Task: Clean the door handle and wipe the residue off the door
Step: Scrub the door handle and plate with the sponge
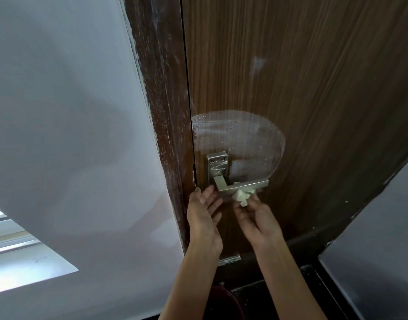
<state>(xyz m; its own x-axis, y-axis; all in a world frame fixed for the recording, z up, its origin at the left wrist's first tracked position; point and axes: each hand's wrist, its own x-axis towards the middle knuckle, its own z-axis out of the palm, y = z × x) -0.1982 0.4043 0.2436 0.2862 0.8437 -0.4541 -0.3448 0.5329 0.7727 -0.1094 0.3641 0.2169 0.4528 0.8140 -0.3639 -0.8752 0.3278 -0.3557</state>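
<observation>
The brushed silver metal lever door handle (242, 186) sits low on the brown wood-grain door (302, 88), its rectangular backplate (217, 167) at its 10 o'clock. The right hand (256, 218) pinches a crumpled pale yellow-white cloth (242, 196) between fingertips against the lever's underside. The left hand (204, 212) is spread open, holding nothing, its fingertips reaching the lever's base. A cloudy white semicircular residue smear (240, 139) lies at 12 o'clock from the handle.

Brown wood-grain door (302, 77) bears a whitish smear (240, 139) — handle (241, 185) silver, cloth (242, 197) pale cream, wall (59, 112) grey-white.
</observation>
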